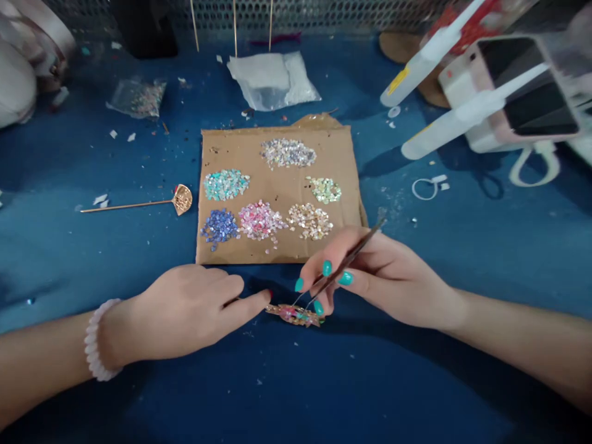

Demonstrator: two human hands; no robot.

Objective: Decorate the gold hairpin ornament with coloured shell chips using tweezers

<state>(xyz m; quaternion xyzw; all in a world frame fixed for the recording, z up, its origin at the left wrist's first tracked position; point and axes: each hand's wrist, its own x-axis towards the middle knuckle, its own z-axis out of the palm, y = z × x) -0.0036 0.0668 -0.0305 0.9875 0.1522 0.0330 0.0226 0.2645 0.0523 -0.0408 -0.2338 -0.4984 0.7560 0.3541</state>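
I see the jewelled ornament [300, 316] at the frame's lower centre, its long axis running nearly left to right, just below-left of the right hand's [383, 271] grip, closed round tweezers [348, 261] with tips slightly parted; the left hand [185, 311] touches its left end, pinching or not I can't make out

A craft workshop bench was suggested by what could be seen: a blue worktop [115, 253] was littered with pale scraps, coloured chips [259, 220] were sorted into heaps on cardboard [231, 151], and small tweezers [355, 250] were in use. Long-nozzled bottles [451, 131] and a plastic packet [274, 80] were also kept within reach.
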